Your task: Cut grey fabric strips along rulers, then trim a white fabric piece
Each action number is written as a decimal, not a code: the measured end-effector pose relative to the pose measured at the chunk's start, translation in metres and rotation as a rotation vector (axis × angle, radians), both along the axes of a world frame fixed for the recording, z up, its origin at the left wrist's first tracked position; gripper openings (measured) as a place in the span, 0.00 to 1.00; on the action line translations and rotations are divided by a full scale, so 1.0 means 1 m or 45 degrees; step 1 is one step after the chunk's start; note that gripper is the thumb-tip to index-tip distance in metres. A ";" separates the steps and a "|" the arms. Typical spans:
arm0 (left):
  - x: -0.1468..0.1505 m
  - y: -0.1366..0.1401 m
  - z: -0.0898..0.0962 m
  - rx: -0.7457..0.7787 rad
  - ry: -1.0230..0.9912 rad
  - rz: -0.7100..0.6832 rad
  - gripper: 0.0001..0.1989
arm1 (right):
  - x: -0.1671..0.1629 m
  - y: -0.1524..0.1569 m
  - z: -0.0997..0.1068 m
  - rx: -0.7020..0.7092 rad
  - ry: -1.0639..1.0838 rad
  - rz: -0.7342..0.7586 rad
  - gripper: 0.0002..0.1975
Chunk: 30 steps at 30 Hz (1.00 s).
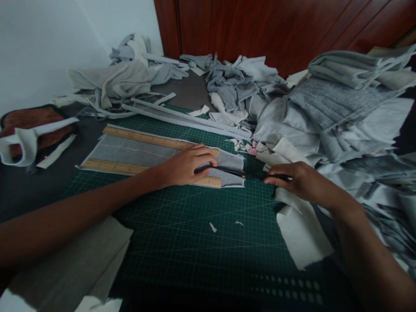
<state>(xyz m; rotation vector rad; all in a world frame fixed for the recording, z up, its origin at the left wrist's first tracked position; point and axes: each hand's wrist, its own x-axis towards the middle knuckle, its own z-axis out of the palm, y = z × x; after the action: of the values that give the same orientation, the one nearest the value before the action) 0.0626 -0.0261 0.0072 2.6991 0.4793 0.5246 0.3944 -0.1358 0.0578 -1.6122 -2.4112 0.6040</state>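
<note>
Right hand pinched right end of slim dark tool; left hand curled round its other end. Tool spanned gap between both grips. Gray cloth lay beneath left hand, stopping short of right hand; two wooden rulers on it, extending leftward past left grip.

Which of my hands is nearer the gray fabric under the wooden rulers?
Left. Your left hand is over the gray fabric; your right hand is apart from it, beyond its right end.
</note>
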 end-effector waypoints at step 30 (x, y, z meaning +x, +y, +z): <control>-0.002 -0.006 0.002 0.016 0.009 0.081 0.16 | -0.003 -0.007 0.011 0.266 -0.346 0.105 0.22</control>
<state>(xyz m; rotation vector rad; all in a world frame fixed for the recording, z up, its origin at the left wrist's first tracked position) 0.0609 -0.0318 0.0090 2.7058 0.5674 0.5375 0.3916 -0.1432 0.0690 -1.6024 -2.6366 0.1419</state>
